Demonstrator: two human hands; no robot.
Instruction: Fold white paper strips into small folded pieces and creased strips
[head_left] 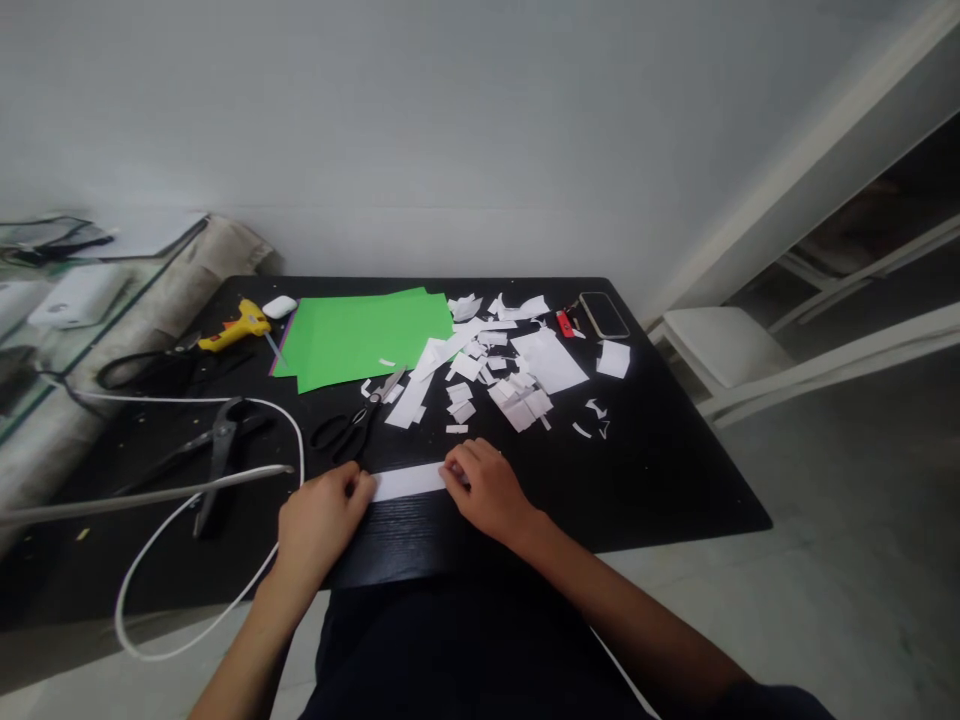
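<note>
A strip of white paper stretches between my two hands, low over the front part of the black table. My left hand is closed on the strip's left end, and my right hand is closed on its right end. The fingertips are partly hidden behind the knuckles. Just beyond my left hand lie black-handled scissors. Many cut pieces of white paper are scattered past my hands, along with a larger white sheet.
Green sheets lie at the back. On the left are a yellow glue gun, pliers and a looping white cable. A phone and a small red object lie back right. A white chair stands beyond.
</note>
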